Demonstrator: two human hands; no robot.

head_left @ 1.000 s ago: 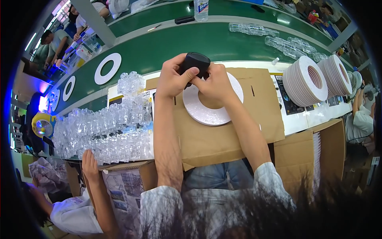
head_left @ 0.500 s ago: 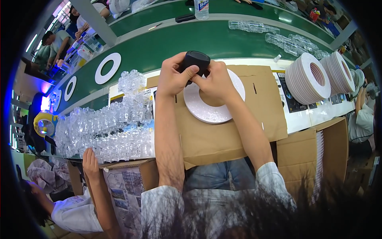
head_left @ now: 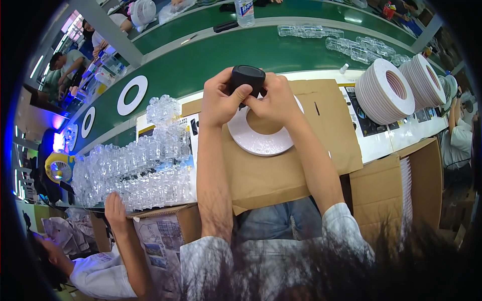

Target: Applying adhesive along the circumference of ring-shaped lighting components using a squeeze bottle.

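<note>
A black, rounded plastic object is held up between my two hands; its exact kind does not show. My left hand grips its left side, the thumb pressed on its near face. My right hand closes on its lower right part, the thumb meeting the left one. The fingers behind the object are hidden. Below the hands, a flat white ring with a wide central hole lies on a brown cardboard sheet. My right wrist and forearm cover part of the ring.
Many clear plastic pieces stand massed at the left, beside a co-worker's hand. Stacks of white rings stand at the right. Loose rings and clear pieces lie on the green belt. An open carton is near right.
The view has shifted slightly. My hands keep their grip on the black object above the ring, and the object's top face now tilts a little more toward me.
</note>
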